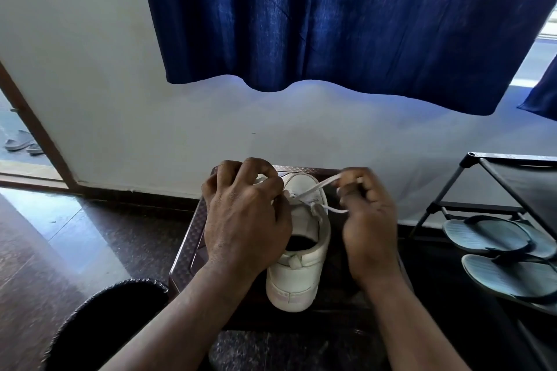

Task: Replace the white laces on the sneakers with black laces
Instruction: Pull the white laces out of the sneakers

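On the dark surface [188, 238] the left hand [244, 214] grips the white sneaker [301, 274] by its upper, and the right hand [369, 220], pinching the white lace [313, 188], best draws it straight through the eyelets.

Inspection finding: no legible text, label, brand, number or sign on any surface in view. The sneaker [301, 277] and the white lace [315, 187] on it carry no marking that can be read.
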Action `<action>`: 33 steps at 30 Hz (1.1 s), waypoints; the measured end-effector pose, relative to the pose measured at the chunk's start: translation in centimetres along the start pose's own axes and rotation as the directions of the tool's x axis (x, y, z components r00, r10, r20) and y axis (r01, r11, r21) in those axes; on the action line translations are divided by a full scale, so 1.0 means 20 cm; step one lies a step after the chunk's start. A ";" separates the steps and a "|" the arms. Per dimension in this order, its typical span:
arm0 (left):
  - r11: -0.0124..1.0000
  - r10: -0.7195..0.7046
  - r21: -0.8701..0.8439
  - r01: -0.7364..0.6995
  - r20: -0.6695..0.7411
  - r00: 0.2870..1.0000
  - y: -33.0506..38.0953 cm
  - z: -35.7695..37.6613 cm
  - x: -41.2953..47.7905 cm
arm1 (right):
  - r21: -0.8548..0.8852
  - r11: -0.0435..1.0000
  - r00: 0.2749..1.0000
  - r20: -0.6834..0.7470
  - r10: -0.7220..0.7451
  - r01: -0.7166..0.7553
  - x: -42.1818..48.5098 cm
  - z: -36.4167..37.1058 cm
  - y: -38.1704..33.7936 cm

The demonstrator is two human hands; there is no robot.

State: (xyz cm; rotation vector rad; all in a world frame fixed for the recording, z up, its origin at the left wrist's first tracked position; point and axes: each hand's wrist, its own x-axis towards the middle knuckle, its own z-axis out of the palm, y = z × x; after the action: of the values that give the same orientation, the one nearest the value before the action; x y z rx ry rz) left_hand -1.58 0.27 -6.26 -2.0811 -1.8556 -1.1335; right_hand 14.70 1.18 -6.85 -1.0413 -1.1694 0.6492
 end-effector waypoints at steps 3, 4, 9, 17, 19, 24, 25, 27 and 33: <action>1.000 0.003 0.008 -0.003 0.012 1.000 0.00 0.00 0.00 | 0.582 0.769 0.946 0.003 0.325 -0.266 0.04 -0.03 -0.03; 1.000 0.003 0.005 -0.003 0.012 1.000 0.00 0.00 0.00 | 0.625 0.720 0.929 0.025 0.369 -0.302 0.05 -0.04 -0.04; 1.000 -0.001 -0.001 0.001 0.006 1.000 -0.01 0.01 0.00 | -0.141 0.989 0.999 0.026 0.041 -0.037 0.00 -0.01 0.03; 1.000 0.000 -0.004 0.000 -0.005 1.000 0.00 0.01 0.00 | -0.603 0.759 0.953 0.291 -0.078 0.246 -0.02 0.01 0.05; 1.000 0.006 -0.006 -0.006 -0.006 1.000 -0.01 0.01 0.00 | -0.361 0.927 0.992 0.113 -0.062 0.099 -0.02 0.01 0.04; 1.000 0.005 -0.002 -0.005 0.003 1.000 -0.01 0.01 0.00 | 0.503 0.786 0.925 0.075 0.373 -0.358 0.02 -0.03 -0.04; 1.000 0.006 -0.006 -0.006 0.000 1.000 -0.01 0.01 0.00 | 0.538 0.749 0.911 0.097 0.402 -0.388 0.01 -0.02 -0.04; 1.000 0.005 -0.010 -0.005 -0.006 1.000 -0.01 0.01 0.00 | 0.432 0.816 0.917 0.077 0.390 -0.384 -0.01 0.00 -0.04; 1.000 0.002 -0.002 -0.002 0.004 1.000 0.00 0.01 0.00 | -0.584 0.783 0.955 0.295 -0.038 0.212 -0.03 0.02 -0.01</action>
State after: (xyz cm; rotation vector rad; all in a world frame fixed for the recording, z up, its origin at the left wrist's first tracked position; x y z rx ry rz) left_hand -1.58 0.39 -6.38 -2.0873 -1.8538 -1.1317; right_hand 14.12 0.66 -6.96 -1.4295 -1.7449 0.2995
